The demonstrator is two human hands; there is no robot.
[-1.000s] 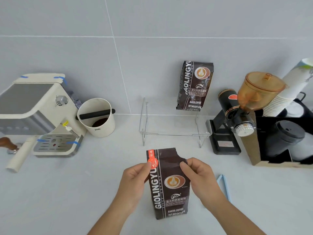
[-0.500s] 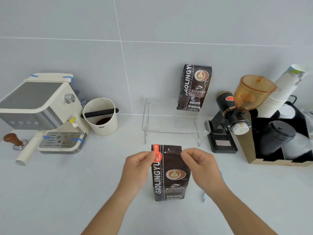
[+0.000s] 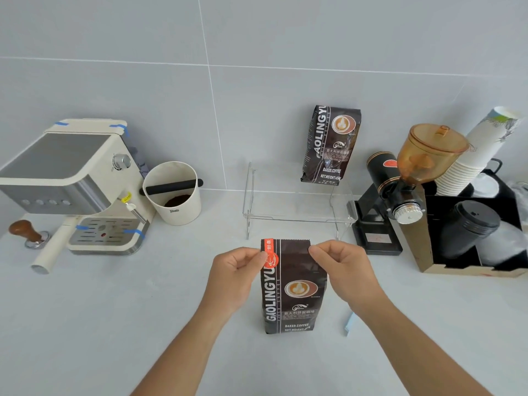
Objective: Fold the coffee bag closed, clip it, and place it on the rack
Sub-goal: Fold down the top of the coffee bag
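A dark brown coffee bag (image 3: pixel 291 292) with a red seal strip stands upright on the counter in front of me. My left hand (image 3: pixel 237 274) pinches its top left corner and my right hand (image 3: pixel 341 268) pinches its top right corner. The bag's top edge is flat and unfolded. A pale blue clip (image 3: pixel 349 324) lies on the counter just right of the bag, partly hidden by my right forearm. The clear acrylic rack (image 3: pixel 297 217) stands behind the bag, with a second coffee bag (image 3: pixel 331 144) upright at its back right.
An espresso machine (image 3: pixel 74 184) and a wooden-handled tamper (image 3: pixel 27 232) sit at the left. A white knock box (image 3: pixel 174 192) stands beside them. At the right are a coffee grinder (image 3: pixel 400 195), a stack of paper cups (image 3: pixel 480 155) and a black box of lids (image 3: pixel 471 232).
The bag went from tilted to standing upright on the counter. Both hands slid up to pinch its top corners, and its bent top edge is now flat.
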